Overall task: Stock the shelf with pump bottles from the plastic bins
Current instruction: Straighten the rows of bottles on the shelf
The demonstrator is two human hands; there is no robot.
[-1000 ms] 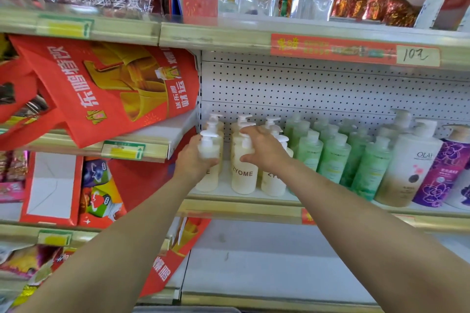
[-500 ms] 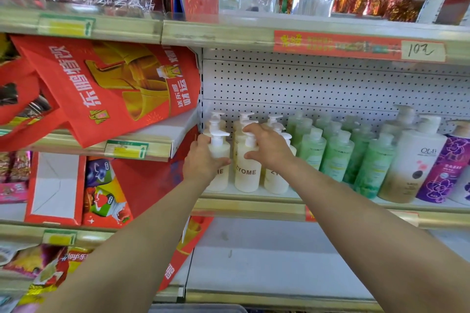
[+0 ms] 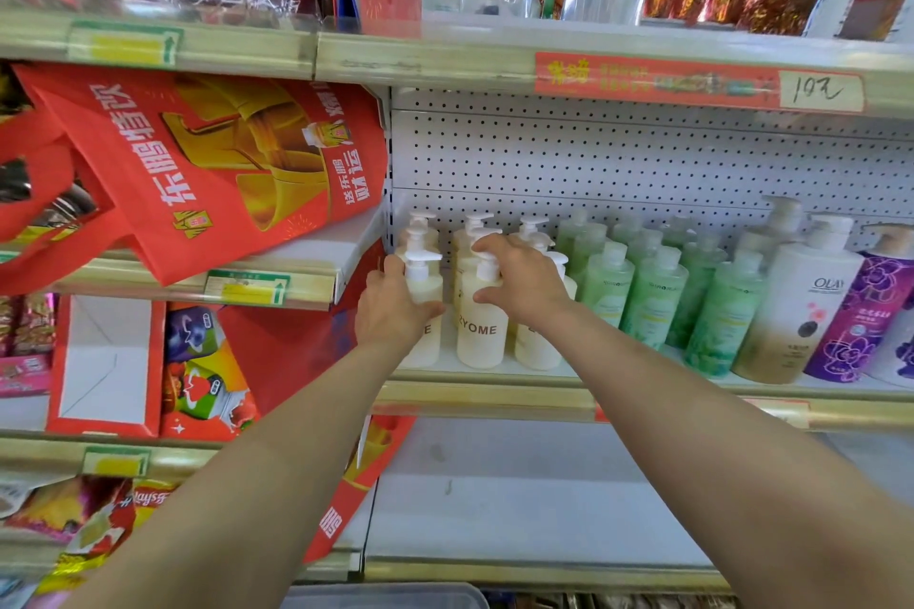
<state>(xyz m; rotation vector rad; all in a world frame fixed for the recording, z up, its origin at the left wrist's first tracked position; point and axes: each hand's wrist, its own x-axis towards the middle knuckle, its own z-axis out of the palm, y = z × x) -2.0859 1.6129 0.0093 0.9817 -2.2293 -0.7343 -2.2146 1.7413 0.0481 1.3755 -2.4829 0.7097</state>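
Note:
Several cream pump bottles stand in rows at the left end of the middle shelf (image 3: 494, 391). My left hand (image 3: 390, 312) grips the front left cream bottle (image 3: 423, 282) around its body, and the bottle stands upright on the shelf. My right hand (image 3: 519, 284) is cupped over the shoulders of the front right cream bottle (image 3: 536, 351), its fingers touching the pump of the middle bottle (image 3: 482, 336) marked ZYOME. More cream bottles stand behind, partly hidden by my hands.
Green pump bottles (image 3: 653, 302) fill the shelf right of the cream ones, then an Olay bottle (image 3: 801, 307) and a purple bottle (image 3: 865, 317). A red bag (image 3: 212, 163) hangs at the left. The lower shelf (image 3: 519, 509) is bare. A plastic bin's rim (image 3: 386, 596) shows at the bottom.
My left hand has set its cream bottle upright into the front row, slightly further right. My right hand has stayed over the neighbouring bottles.

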